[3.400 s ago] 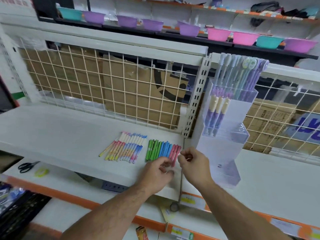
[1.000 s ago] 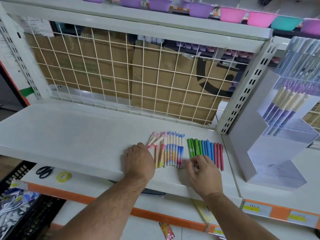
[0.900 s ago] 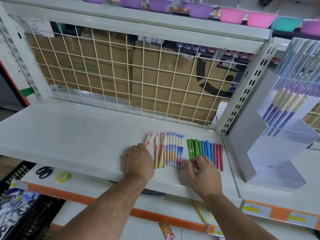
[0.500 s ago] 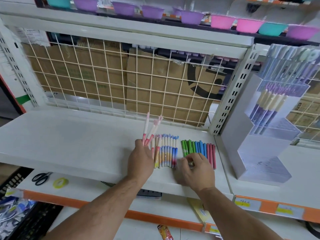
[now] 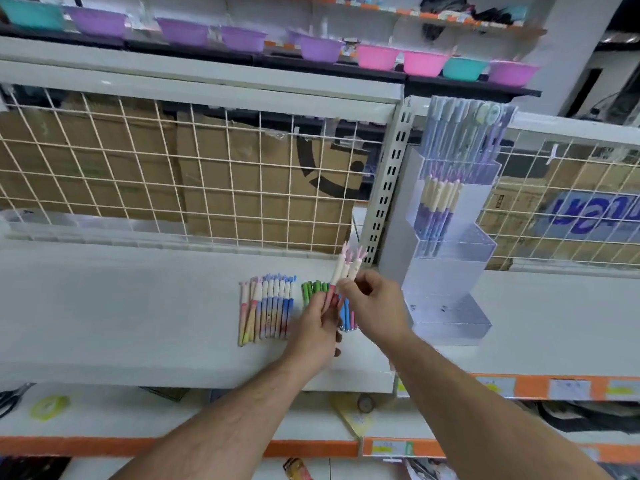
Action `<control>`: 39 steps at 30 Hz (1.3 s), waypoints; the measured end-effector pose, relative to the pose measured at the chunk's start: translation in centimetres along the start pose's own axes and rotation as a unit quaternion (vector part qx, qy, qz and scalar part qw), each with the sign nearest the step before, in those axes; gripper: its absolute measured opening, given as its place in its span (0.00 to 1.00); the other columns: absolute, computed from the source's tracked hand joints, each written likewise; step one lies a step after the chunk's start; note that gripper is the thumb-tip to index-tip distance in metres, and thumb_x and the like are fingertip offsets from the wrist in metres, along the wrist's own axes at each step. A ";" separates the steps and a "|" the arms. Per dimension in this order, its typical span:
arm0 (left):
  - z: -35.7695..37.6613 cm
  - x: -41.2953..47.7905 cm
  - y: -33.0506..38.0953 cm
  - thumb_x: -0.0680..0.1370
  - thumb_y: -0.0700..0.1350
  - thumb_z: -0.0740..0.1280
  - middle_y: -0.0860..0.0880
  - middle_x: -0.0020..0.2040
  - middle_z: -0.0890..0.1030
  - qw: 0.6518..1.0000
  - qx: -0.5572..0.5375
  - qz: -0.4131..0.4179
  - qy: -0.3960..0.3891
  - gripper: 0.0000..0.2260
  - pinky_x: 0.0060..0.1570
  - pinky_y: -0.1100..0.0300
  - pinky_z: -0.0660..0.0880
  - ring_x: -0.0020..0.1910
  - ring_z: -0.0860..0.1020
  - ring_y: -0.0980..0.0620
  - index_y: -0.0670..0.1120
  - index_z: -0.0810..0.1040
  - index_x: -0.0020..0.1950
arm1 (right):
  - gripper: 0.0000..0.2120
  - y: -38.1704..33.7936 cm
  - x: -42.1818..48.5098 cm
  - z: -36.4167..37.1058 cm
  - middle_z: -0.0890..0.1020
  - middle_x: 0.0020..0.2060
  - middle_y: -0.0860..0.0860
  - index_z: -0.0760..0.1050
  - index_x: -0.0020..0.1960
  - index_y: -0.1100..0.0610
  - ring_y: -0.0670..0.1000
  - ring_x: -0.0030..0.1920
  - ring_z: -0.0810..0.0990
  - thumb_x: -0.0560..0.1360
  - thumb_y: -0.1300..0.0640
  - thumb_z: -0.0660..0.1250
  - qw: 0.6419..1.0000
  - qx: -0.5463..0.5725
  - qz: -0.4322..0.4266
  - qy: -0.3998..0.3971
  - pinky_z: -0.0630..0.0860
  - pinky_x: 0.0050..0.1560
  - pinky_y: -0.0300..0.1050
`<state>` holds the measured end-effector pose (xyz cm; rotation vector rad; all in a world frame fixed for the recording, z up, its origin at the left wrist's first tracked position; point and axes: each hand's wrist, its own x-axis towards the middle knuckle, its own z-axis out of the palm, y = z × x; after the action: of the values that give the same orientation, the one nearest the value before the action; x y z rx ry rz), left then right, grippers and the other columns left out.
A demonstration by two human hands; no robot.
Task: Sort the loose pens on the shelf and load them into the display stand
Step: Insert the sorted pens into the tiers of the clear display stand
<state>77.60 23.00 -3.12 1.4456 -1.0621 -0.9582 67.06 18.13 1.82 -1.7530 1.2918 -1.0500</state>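
My left hand (image 5: 317, 332) grips a small bunch of pink-and-white pens (image 5: 343, 268), held upright above the white shelf (image 5: 121, 306). My right hand (image 5: 374, 308) pinches the same bunch from the right. A row of pastel pens (image 5: 266, 310) lies on the shelf to the left of my hands. Green pens (image 5: 311, 289), blue ones and pink ones lie behind my hands, partly hidden. The clear tiered display stand (image 5: 446, 271) stands just right of my hands, with purple-and-cream pens in its upper tiers; its lower tiers look empty.
A wire grid (image 5: 194, 178) with cardboard behind backs the shelf. A slotted upright post (image 5: 388, 188) stands beside the stand. Plastic bowls (image 5: 318, 50) line the top shelf. Scissors (image 5: 10, 398) and a tape roll (image 5: 48, 407) lie on the lower shelf at left.
My left hand lifted the pink-and-white pens off the shelf and carried them right. My right hand left the green and blue pens and took hold of the bunch.
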 end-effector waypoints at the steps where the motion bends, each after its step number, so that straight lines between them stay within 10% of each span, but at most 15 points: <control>1: 0.8 0.2 0.2 0.86 0.45 0.56 0.50 0.42 0.79 1.000 -0.004 -0.007 -0.007 0.09 0.35 0.57 0.78 0.36 0.76 0.52 0.55 0.74 0.56 | 0.11 0.3 0.1 -0.8 0.81 0.30 0.51 0.79 0.37 0.55 0.46 0.29 0.76 0.77 0.53 0.70 1.000 -0.008 -0.001 -0.006 0.72 0.31 0.39; 8: 6.8 1.3 0.6 0.85 0.40 0.57 0.45 0.41 0.81 0.999 -0.021 -0.028 -0.022 0.10 0.37 0.53 0.76 0.37 0.79 0.50 0.46 0.78 0.52 | 0.11 3.1 2.3 -6.6 0.82 0.28 0.51 0.79 0.36 0.55 0.51 0.31 0.82 0.76 0.55 0.72 0.999 0.006 -0.004 -0.039 0.81 0.36 0.52; 12: 10.7 2.1 0.5 0.84 0.42 0.59 0.47 0.42 0.83 0.998 -0.046 -0.033 0.033 0.11 0.34 0.53 0.77 0.38 0.82 0.47 0.49 0.74 0.65 | 0.12 4.6 4.0 -10.5 0.81 0.28 0.51 0.78 0.35 0.54 0.52 0.30 0.79 0.77 0.55 0.70 0.998 -0.011 -0.023 -0.050 0.81 0.40 0.56; 17: 13.9 2.5 0.0 0.84 0.42 0.58 0.49 0.67 0.77 0.991 0.048 0.013 0.124 0.18 0.63 0.38 0.74 0.63 0.77 0.43 0.48 0.66 0.75 | 0.06 5.4 6.4 -16.1 0.83 0.33 0.51 0.77 0.43 0.48 0.54 0.35 0.83 0.78 0.55 0.71 0.997 0.010 -0.040 -0.069 0.82 0.38 0.53; 21: 15.6 2.7 -1.0 0.85 0.46 0.57 0.61 0.58 0.78 0.986 0.058 0.024 0.152 0.15 0.54 0.49 0.79 0.56 0.79 0.52 0.54 0.69 0.72 | 0.08 5.1 8.5 -19.6 0.82 0.33 0.50 0.73 0.43 0.51 0.53 0.35 0.83 0.76 0.56 0.72 0.997 -0.005 -0.046 -0.063 0.80 0.37 0.53; 26: 16.2 2.5 -1.4 0.85 0.46 0.58 0.45 0.41 0.76 0.973 0.146 0.049 0.171 0.09 0.38 0.52 0.72 0.40 0.75 0.47 0.55 0.71 0.46 | 0.07 3.4 11.7 -22.3 0.83 0.34 0.51 0.77 0.42 0.56 0.51 0.34 0.84 0.76 0.57 0.72 0.997 -0.008 -0.056 -0.046 0.82 0.40 0.57; 39: 15.7 3.4 -2.7 0.84 0.51 0.59 0.38 0.42 0.75 0.985 0.094 0.043 0.142 0.06 0.33 0.49 0.72 0.36 0.72 0.49 0.57 0.74 0.50 | 0.08 -0.7 17.3 -21.6 0.84 0.36 0.53 0.77 0.43 0.57 0.57 0.40 0.85 0.79 0.55 0.69 0.996 -0.033 -0.079 0.030 0.83 0.42 0.60</control>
<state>63.91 15.51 -7.86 1.6214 -1.0135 -0.5810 50.71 -0.01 14.88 -1.9120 1.2517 -1.1680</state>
